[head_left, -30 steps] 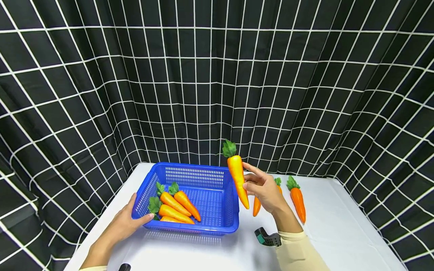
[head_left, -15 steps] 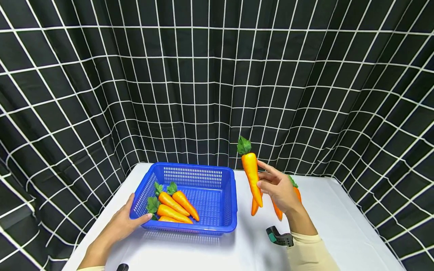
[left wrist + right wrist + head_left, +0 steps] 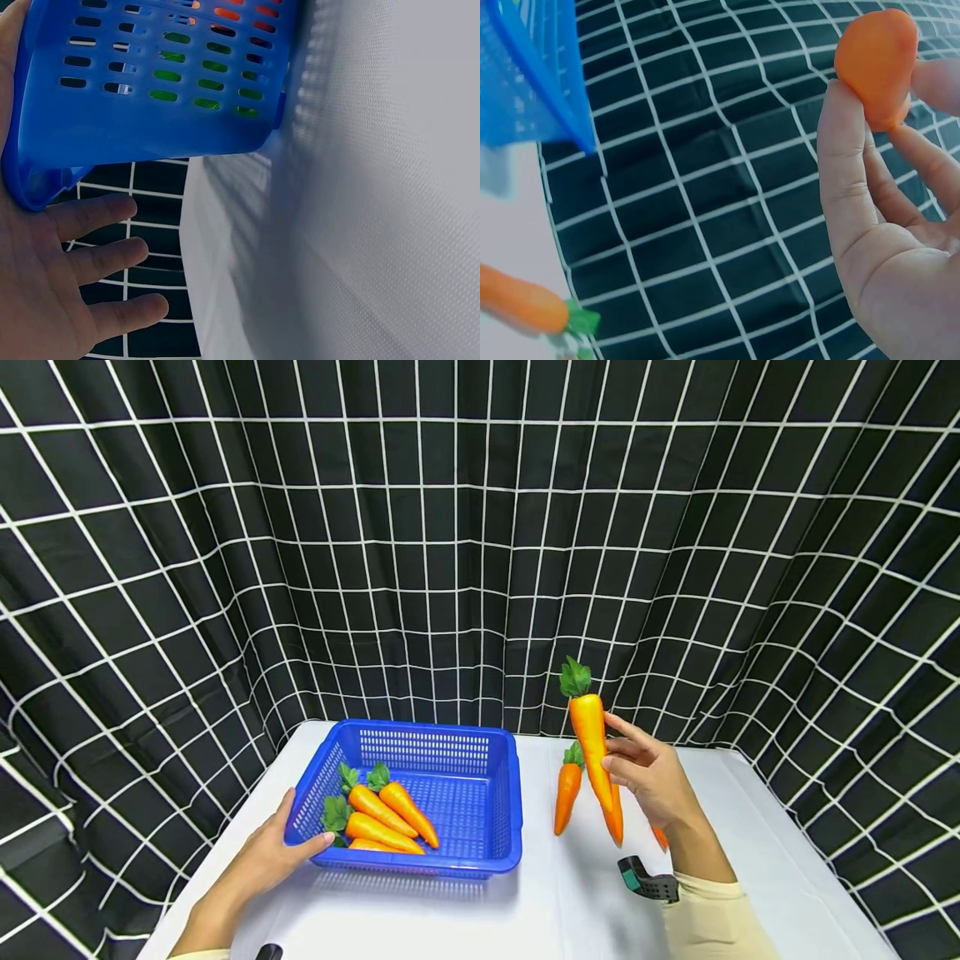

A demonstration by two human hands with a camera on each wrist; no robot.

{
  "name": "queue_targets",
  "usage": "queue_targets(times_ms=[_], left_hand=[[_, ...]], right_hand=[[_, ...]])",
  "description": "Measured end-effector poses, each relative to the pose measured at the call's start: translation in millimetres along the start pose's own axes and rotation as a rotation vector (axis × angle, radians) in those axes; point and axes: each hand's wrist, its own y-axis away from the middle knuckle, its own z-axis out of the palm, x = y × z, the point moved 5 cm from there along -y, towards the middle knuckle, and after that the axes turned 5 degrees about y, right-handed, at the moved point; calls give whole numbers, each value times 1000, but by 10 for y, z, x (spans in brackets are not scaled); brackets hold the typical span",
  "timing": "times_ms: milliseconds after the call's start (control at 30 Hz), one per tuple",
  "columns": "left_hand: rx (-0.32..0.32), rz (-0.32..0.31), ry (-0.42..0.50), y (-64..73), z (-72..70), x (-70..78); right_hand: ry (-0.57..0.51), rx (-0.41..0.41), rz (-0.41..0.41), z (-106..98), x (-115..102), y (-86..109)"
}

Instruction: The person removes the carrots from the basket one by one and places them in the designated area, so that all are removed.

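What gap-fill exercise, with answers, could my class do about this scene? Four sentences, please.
1. The person's ____ hand touches the basket.
2. The basket is coloured ____.
3. The right hand holds up a ____ by its orange body.
4. The black curtain has ____ grid lines.

Missing words: left; blue; carrot; white.

Black cloth (image 3: pixel 390 527) with white grid lines walls in the far, left and right sides. Hangs in vertical folds; lines bend at far corners, bunch up at near left. White tabletop (image 3: pixel 757 827) in front, fine-textured, faintly creased, far edge close to cloth. Light bright on near middle, shadows soft.
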Motion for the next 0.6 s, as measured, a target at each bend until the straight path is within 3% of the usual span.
queue_targets(times_ms=[600], left_hand=[[3, 18, -4, -15, 4, 9]], right_hand=[[52, 96, 8, -460, 64, 99]])
